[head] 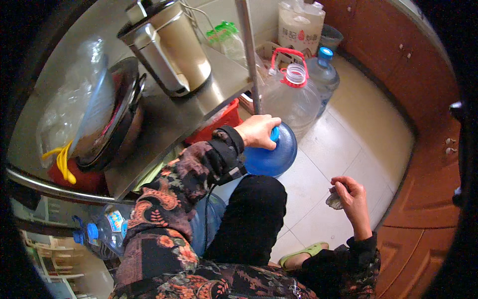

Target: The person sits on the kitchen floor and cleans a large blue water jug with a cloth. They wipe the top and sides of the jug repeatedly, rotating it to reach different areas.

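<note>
My left hand [258, 130] is closed around the capped neck of a blue plastic water jug [280, 160]. The bright blue cap [275, 133] shows between my thumb and fingers. That jug stands beside the metal shelf, and my knee and sleeve hide part of it. Over the tiled floor, my right hand [351, 194] pinches a small crumpled grey thing [335, 201], perhaps a rag or scouring pad. Just beyond the blue jug is a large clear plastic bottle [291, 101] with an uncapped mouth and a red handle. Behind it stands a clear jug with a blue cap [325, 73].
A steel shelf [220, 88] at left bears a metal appliance with a handle [175, 48] and pans [127, 112] beside clear plastic wrapping. Its post [248, 48] rises near my left hand. Brown cabinets [422, 175] line the right. Blue-capped bottles [108, 228] stand lower left.
</note>
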The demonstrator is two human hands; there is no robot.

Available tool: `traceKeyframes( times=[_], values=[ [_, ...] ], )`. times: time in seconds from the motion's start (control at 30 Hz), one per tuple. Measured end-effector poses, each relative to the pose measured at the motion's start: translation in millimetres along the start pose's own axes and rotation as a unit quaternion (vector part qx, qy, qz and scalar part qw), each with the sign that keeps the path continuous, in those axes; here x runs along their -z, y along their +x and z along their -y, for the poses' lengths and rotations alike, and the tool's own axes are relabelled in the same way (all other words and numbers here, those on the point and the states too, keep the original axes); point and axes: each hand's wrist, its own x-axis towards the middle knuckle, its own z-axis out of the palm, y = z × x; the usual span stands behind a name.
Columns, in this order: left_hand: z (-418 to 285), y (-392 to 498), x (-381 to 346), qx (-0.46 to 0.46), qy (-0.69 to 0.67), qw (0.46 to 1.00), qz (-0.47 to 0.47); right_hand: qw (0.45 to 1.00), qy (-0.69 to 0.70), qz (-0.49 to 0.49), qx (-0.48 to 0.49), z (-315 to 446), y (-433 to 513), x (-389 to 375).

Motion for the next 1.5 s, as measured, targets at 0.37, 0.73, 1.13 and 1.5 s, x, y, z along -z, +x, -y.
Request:
traceKeyframes(
  times=[0.37, 0.73, 1.13, 1.5],
  values=[
    [-29, 25, -4, -0.106, -0.041, 0.991, 0.077, 0.997, -0.076, -0.016, 0.024, -14, 1, 10],
    [-145, 9, 5, -0.100, -0.156, 0.982, -0.045, 0.972, 0.230, -0.007, 0.055, 33, 11, -3],
    [-167, -13, -25, -0.013, -0.357, 0.915, -0.189, 0.931, 0.361, 0.035, 0.031, 36, 0, -16],
    [-173, -31, -8, 0.115, -0.631, 0.740, -0.203, 0.946, 0.321, 0.030, 0.035, 19, -3, -2]
  ],
)
